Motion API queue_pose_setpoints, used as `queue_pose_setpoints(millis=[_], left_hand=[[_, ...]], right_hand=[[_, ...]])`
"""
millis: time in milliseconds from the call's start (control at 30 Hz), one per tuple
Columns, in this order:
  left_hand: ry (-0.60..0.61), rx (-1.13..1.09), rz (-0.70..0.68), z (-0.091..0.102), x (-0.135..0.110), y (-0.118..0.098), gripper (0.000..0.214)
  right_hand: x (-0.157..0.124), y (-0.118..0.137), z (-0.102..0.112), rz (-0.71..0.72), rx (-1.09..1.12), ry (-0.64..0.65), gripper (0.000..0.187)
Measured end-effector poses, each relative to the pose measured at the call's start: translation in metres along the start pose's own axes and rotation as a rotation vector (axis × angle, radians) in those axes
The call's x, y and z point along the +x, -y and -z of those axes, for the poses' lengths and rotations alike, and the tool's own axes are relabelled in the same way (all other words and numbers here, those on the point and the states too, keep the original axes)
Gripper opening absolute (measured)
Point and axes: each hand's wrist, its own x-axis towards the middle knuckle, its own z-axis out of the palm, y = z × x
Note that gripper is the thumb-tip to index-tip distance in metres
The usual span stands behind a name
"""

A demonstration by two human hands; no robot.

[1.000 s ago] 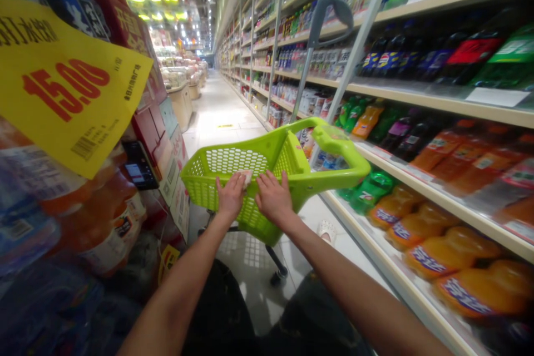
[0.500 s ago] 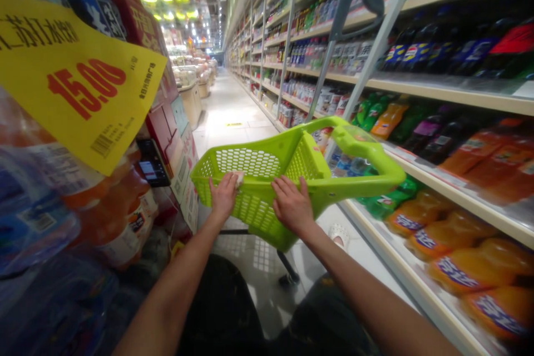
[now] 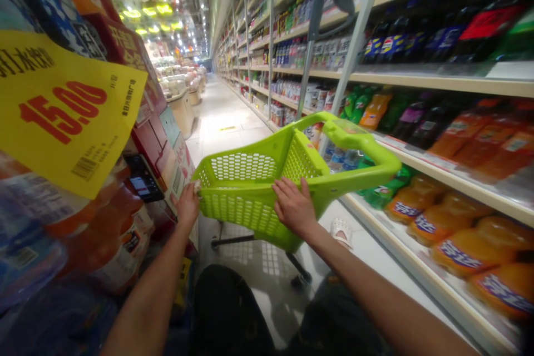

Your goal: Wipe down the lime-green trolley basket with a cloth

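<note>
A lime-green plastic shopping basket (image 3: 246,200) on a wheeled frame stands tilted in the aisle in front of me, its long handle (image 3: 359,169) reaching right. My left hand (image 3: 187,206) is at the basket's near left corner, pressing a small white cloth (image 3: 196,184) against the rim. On the near rim toward the right rests my right hand (image 3: 294,207), fingers curled over the edge and gripping it. No goods are visible inside the basket.
Stacked drink packs with a yellow 15.00 price sign (image 3: 62,117) and a small screen (image 3: 144,183) crowd my left. Shelves of orange soda bottles (image 3: 450,245) run along the right, crossed by slanted metal poles (image 3: 317,28). The aisle floor (image 3: 225,117) stretches ahead.
My left hand has slid with the cloth along the near rim from the middle to the left corner. The right hand has stayed on the rim, and the basket sits slightly more to the right.
</note>
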Motion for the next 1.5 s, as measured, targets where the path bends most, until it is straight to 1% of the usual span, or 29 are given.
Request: queue_pose_setpoints(millis=[67, 133, 233, 300, 367, 500, 567, 700, 767, 833, 900, 933, 1000, 1067, 1100, 1200, 1267, 1333, 1433, 1500], left_hand=[[0.007, -0.017, -0.052, -0.001, -0.002, -0.011, 0.042], [0.023, -0.046, -0.149, -0.002, -0.008, -0.028, 0.043], [0.065, -0.085, -0.306, -0.004, -0.020, -0.057, 0.044], [0.071, -0.103, -0.360, -0.005, -0.025, -0.067, 0.044], [0.046, -0.112, -0.344, -0.005, -0.026, -0.065, 0.044], [-0.048, -0.118, -0.210, -0.003, -0.020, -0.045, 0.043], [-0.071, -0.144, -0.203, 0.003, -0.017, -0.039, 0.042], [-0.056, -0.197, -0.241, 0.023, -0.013, -0.041, 0.035], [-0.030, -0.154, -0.203, 0.032, -0.006, -0.046, 0.032], [0.041, -0.059, -0.156, 0.036, 0.003, -0.051, 0.030], [0.098, 0.029, -0.119, 0.034, 0.012, -0.058, 0.030], [0.093, 0.052, -0.110, 0.031, 0.014, -0.062, 0.031], [0.012, 0.052, -0.123, 0.024, 0.016, -0.071, 0.033], [-0.074, 0.010, -0.176, 0.015, 0.011, -0.082, 0.035], [-0.082, -0.016, -0.216, 0.010, 0.008, -0.087, 0.034], [-0.039, -0.081, -0.312, -0.002, -0.007, -0.095, 0.032], [-0.050, -0.101, -0.326, -0.007, -0.016, -0.091, 0.035], [-0.097, -0.102, -0.304, -0.009, -0.022, -0.080, 0.040], [-0.113, -0.108, -0.286, -0.009, -0.024, -0.063, 0.042], [-0.127, -0.138, -0.251, -0.009, -0.024, -0.059, 0.040]], right_hand=[[0.000, 0.000, 0.000, -0.015, 0.004, -0.012, 0.033], [0.000, 0.001, -0.001, -0.029, 0.007, -0.018, 0.033], [0.000, 0.000, -0.001, -0.047, 0.020, 0.005, 0.035], [0.000, 0.000, 0.000, -0.055, 0.038, 0.028, 0.036], [0.000, 0.000, 0.002, -0.060, 0.060, 0.045, 0.037], [0.001, 0.000, 0.005, -0.071, 0.084, 0.043, 0.037], [0.002, 0.000, 0.007, -0.076, 0.087, 0.039, 0.037], [0.002, 0.000, 0.007, -0.076, 0.098, 0.045, 0.037], [0.001, 0.000, 0.007, -0.074, 0.106, 0.045, 0.037], [0.001, 0.000, 0.007, -0.075, 0.112, 0.043, 0.038], [0.001, -0.001, 0.007, -0.079, 0.115, 0.042, 0.038], [0.002, -0.001, 0.007, -0.081, 0.115, 0.043, 0.038], [0.002, -0.001, 0.008, -0.080, 0.116, 0.046, 0.038], [0.002, 0.000, 0.008, -0.077, 0.114, 0.045, 0.038], [0.002, 0.000, 0.008, -0.074, 0.115, 0.044, 0.038], [0.001, -0.001, 0.007, -0.077, 0.119, 0.039, 0.038], [0.000, -0.002, 0.007, -0.085, 0.118, 0.040, 0.038], [-0.001, -0.002, 0.007, -0.084, 0.114, 0.042, 0.038], [-0.001, -0.003, 0.007, -0.075, 0.112, 0.041, 0.038], [-0.001, -0.003, 0.007, -0.083, 0.116, 0.041, 0.039]])
